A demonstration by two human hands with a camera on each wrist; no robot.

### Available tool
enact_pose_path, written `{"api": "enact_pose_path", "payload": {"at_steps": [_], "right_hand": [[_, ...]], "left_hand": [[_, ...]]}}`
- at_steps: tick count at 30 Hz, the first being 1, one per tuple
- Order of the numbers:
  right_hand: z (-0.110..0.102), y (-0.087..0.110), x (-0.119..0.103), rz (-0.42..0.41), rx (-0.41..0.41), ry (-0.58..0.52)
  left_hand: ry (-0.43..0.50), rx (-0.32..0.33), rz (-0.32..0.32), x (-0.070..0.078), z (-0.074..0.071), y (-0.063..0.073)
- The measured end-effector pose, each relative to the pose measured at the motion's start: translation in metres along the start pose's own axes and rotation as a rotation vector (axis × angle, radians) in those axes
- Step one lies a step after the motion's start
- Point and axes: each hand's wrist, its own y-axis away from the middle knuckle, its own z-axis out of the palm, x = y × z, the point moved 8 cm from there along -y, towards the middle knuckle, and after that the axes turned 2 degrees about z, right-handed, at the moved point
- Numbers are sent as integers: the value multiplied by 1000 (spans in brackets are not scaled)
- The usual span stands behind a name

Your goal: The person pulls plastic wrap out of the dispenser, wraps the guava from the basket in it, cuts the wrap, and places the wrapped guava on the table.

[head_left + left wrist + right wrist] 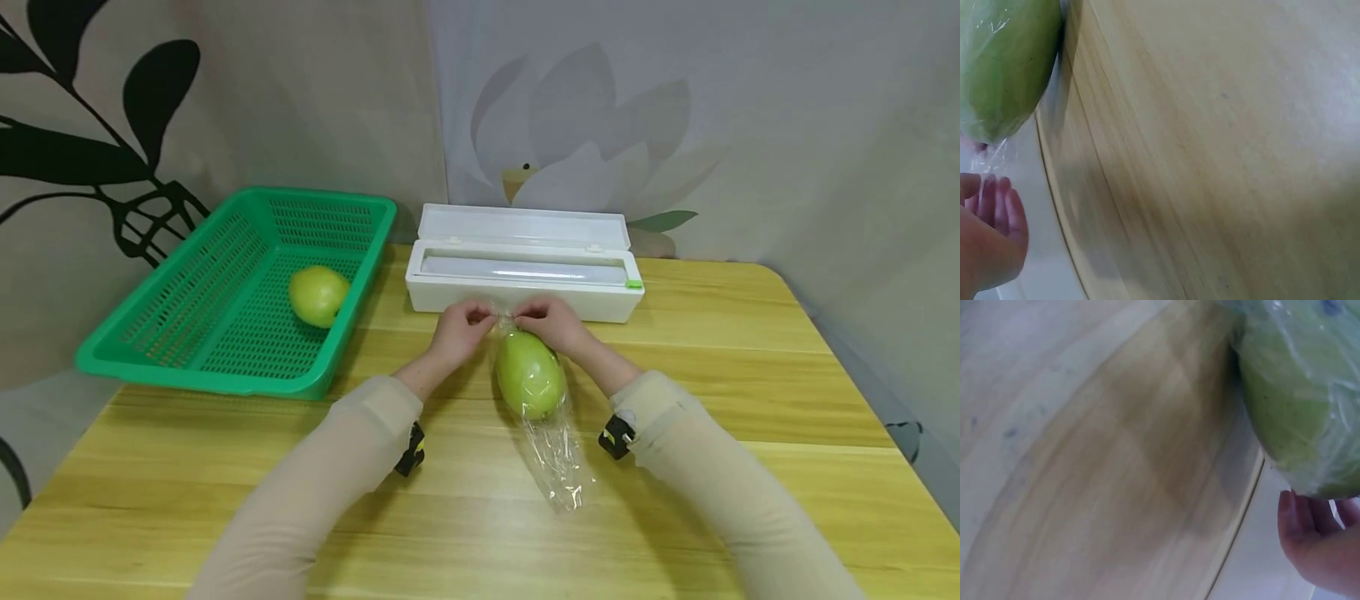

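A smooth yellow-green oval fruit [528, 375], wrapped in clear plastic wrap [557, 462], lies on the table in front of me. The wrap's loose tail trails from the fruit's near end toward me. At the far end, my left hand [461, 330] pinches the gathered wrap between thumb and fingers. My right hand [553, 323] pinches the same gathered end from the other side, its fingers right by the fruit's tip. In the left wrist view, the wrapped fruit [1007, 69] shows just above the left hand [991, 231]. The right wrist view has the right fingers [1297, 519] close under the fruit.
A white plastic wrap dispenser [525, 292], lid raised and a roll inside, stands just beyond my hands. To the left is a green slotted basket [232, 333] with another yellow-green fruit [318, 296] in it. A patterned cloth wall [787, 133] borders the wooden table [750, 500].
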Motion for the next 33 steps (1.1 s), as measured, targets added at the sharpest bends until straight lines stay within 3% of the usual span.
{"api": "enact_pose_path", "payload": {"at_steps": [5,11,15,19,24,29,33], "right_hand": [[-4,1,1,15,87,22],[-9,2,3,15,153,28],[-12,4,7,3,150,10],[-14,7,7,-44,45,2],[-10,18,7,-111,-205,76],[-5,30,11,-133,-443,133],[-3,31,12,-159,-513,136]], "left_hand": [[57,-54,47,7,5,3],[-48,-248,206,20,20,17],[-90,-309,251,22,27,24],[-136,-283,276,22,28,26],[-181,-234,285,18,24,24],[-139,-284,242,13,26,25],[-151,-310,242,11,29,25]]}}
